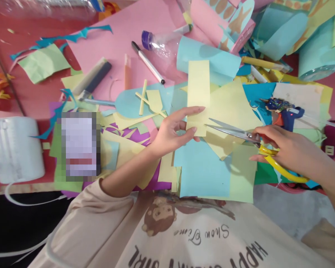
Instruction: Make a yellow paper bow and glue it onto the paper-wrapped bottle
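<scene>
Between thumb and fingers, my left hand (173, 128) grips the lower part of a pale yellow paper strip (198, 82), which stretches upward over other sheets. My right hand (287, 149) holds scissors (231, 131) with yellow handles. The blades are slightly apart and point left, their tips close to the strip's right edge. Whether they touch the strip I cannot tell. Under the strip lie a larger yellow sheet (231, 100) and a light blue sheet (203, 171).
A clear bottle (164, 44) wrapped in blue paper lies behind the strip, near a white marker (149, 63). Left are a phone (80, 145) and a white corded box (16, 149). A glue gun (287, 111) rests at right. Paper scraps cover much of the red table.
</scene>
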A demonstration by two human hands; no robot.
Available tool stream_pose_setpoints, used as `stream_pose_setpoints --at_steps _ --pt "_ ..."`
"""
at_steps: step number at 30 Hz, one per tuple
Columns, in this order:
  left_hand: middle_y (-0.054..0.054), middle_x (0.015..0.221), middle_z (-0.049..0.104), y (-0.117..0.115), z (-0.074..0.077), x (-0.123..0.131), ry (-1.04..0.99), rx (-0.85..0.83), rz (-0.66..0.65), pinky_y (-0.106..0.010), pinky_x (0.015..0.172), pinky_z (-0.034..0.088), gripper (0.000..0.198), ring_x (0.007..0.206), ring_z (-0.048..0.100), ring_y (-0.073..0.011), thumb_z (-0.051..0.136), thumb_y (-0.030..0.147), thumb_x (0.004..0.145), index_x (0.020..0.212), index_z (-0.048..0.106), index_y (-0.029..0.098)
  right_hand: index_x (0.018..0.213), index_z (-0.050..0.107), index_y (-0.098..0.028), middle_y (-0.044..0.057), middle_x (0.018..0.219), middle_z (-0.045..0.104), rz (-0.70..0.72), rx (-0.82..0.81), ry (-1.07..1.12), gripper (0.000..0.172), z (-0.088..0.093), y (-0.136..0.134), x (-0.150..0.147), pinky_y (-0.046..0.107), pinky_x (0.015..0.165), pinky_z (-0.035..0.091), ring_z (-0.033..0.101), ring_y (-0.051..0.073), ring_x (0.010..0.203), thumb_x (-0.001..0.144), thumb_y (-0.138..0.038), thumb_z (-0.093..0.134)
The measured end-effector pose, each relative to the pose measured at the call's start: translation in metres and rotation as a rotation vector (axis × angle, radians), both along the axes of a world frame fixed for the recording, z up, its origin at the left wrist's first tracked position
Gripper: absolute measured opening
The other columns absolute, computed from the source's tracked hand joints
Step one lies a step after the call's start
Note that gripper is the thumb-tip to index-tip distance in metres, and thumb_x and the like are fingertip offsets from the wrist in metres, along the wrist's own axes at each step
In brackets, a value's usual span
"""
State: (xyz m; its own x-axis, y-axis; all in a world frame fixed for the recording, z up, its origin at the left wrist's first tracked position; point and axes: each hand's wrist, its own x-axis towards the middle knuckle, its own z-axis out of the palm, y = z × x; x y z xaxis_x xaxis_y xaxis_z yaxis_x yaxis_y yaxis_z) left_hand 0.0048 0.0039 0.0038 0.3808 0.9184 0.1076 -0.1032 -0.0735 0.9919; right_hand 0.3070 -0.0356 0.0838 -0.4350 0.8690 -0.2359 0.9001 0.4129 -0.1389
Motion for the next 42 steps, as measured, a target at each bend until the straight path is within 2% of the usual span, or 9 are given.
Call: stream_pose_setpoints --at_steps 5,11,17,26,32,36,42 --pt "-0.010 0.135 0.059 -0.002 -0.002 0.000 0.014 0.087 -0.083 -0.012 0.053 0.058 0.040 0.061 0.068 -0.0035 0.063 0.022 0.087 0.127 0.061 0.025 0.108 0.055 -0.024 0.008 0.091 0.069 0.044 -0.037 0.036 0.070 -0.003 0.009 -0.007 0.032 0.049 0.052 0.069 0.023 0.067 0.082 -0.082 0.026" --pt "-0.008 0.131 0.060 -0.003 -0.007 -0.001 0.006 0.147 -0.138 -0.014 0.054 0.059 0.046 0.072 0.072 -0.0089 0.061 0.018 0.087 0.132 0.058 0.030 0.105 0.055 -0.026 0.008 0.101 0.070 0.040 -0.093 0.067 0.070 -0.005 0.012 -0.016 0.035 0.053 0.055 0.073 0.026 0.078 0.081 -0.084 0.025" --pt "-0.006 0.133 0.060 -0.003 -0.008 -0.002 -0.005 0.165 -0.160 -0.015 0.052 0.056 0.053 0.070 0.073 -0.0089 0.061 0.011 0.086 0.133 0.057 0.034 0.108 0.056 -0.024 0.011 0.104 0.069 0.056 -0.094 0.066 0.070 -0.007 0.013 -0.015 0.034 0.050 0.053 0.073 0.027 0.079 0.083 -0.082 0.026" --pt "-0.008 0.131 0.061 -0.004 -0.009 -0.002 0.009 0.122 -0.141 -0.016 0.051 0.056 0.046 0.072 0.072 -0.0090 0.062 0.016 0.087 0.131 0.059 0.029 0.106 0.058 -0.028 0.008 0.103 0.070 0.022 -0.126 0.061 0.051 -0.010 0.013 -0.015 0.031 0.047 0.050 0.073 0.027 0.079 0.082 -0.072 0.051" --pt "-0.008 0.133 0.060 -0.004 -0.010 -0.002 0.020 0.103 -0.153 -0.015 0.054 0.058 0.046 0.071 0.072 -0.0091 0.062 0.017 0.087 0.131 0.058 0.029 0.109 0.058 -0.029 0.007 0.103 0.069 0.006 -0.140 0.055 0.063 -0.008 0.012 -0.014 0.031 0.048 0.050 0.072 0.025 0.077 0.081 -0.081 0.036" --pt "-0.009 0.134 0.059 -0.004 -0.008 -0.002 0.021 0.096 -0.152 -0.015 0.056 0.060 0.046 0.068 0.073 -0.0083 0.061 0.015 0.087 0.131 0.058 0.028 0.109 0.059 -0.027 0.007 0.093 0.069 0.015 -0.148 0.065 0.072 -0.007 0.012 -0.014 0.032 0.051 0.051 0.069 0.024 0.073 0.080 -0.084 0.026" --pt "-0.011 0.136 0.059 -0.003 -0.005 -0.002 0.046 0.074 -0.160 -0.013 0.054 0.058 0.044 0.063 0.072 -0.0070 0.061 0.013 0.087 0.129 0.059 0.024 0.107 0.064 -0.021 0.004 0.073 0.059 0.057 -0.150 0.102 0.074 -0.006 0.014 -0.016 0.028 0.047 0.046 0.059 0.018 0.057 0.083 -0.081 0.028"
